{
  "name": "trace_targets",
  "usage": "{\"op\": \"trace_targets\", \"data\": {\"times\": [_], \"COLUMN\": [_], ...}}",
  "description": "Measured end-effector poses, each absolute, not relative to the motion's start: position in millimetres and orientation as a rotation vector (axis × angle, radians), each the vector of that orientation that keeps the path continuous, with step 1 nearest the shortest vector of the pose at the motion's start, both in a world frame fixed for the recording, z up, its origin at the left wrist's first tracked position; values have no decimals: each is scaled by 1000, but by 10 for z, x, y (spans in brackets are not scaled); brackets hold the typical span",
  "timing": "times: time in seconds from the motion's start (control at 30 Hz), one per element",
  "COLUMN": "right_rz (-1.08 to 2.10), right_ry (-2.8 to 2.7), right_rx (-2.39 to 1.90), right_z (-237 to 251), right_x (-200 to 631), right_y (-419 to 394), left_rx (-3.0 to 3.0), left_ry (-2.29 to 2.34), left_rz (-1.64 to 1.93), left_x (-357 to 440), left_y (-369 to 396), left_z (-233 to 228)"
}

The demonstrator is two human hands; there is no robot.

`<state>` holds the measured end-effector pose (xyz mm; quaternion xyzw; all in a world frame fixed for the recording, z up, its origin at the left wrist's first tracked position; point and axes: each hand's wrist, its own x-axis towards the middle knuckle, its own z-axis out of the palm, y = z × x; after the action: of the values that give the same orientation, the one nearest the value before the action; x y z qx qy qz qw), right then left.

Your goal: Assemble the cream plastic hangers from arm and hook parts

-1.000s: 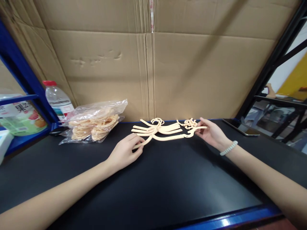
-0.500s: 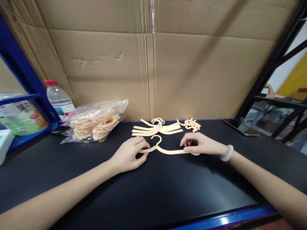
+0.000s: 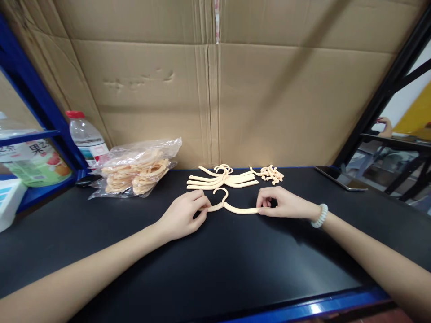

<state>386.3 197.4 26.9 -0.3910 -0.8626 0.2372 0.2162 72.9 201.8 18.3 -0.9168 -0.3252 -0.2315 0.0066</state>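
A small cream plastic hanger [image 3: 232,207] lies on the black table [image 3: 215,264], hook pointing away from me. My left hand [image 3: 183,214] pinches its left arm tip. My right hand [image 3: 279,204] pinches its right arm tip; a white coil band sits on that wrist. Just behind lies a stack of the same hangers [image 3: 222,178], and to its right a small heap of cream clips [image 3: 270,173].
A clear bag of hanger parts [image 3: 134,172] lies at the back left, next to a water bottle [image 3: 88,138] and a blue shelf frame [image 3: 40,112]. Cardboard [image 3: 215,89] walls off the back. A phone [image 3: 340,178] lies at the back right.
One second ago both hands held the hanger by the stack, my right hand near the clip heap. They drew it toward me and set it flat on the table.
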Motion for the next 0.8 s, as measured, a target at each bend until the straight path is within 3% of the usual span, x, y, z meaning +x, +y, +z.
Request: {"op": "trace_targets", "data": {"times": [0.8], "right_rz": [482], "right_ry": [-2391], "right_rx": [-1074], "right_z": [233], "right_x": [3807], "right_y": [1980], "left_rx": [-2759], "left_ry": [-1133], "left_rz": [-754], "left_x": [744], "left_y": [2017], "left_z": [198]}}
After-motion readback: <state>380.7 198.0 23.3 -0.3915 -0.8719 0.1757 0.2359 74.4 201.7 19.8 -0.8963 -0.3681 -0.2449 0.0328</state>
